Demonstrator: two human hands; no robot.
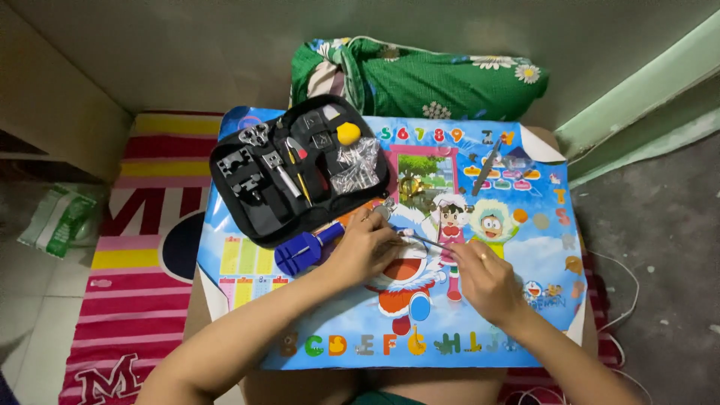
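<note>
fingers [450, 251] of the right hand [484, 281] pinch a thin metal tool [424, 241], its tip at something small under the curled left hand [367, 247]; likely light, slippery, best gripped mid-shaft.

Left hand [366, 247]: curling over something small — its fingers are hiding what it is.
Right hand [480, 279]: pinching a thin tool [427, 241]; the tip is too fine to tell.
Forearms: both running off the bottom edge.
Tool case [289, 169]: its small pieces are too tiny to identify.
Desk: lying almost wholly under the cartoon poster [390, 300].
Striped mat [142, 247]: getting cut off at the bottom edge.
White bag [60, 219]: sitting blurred — contents unreadable.
</note>
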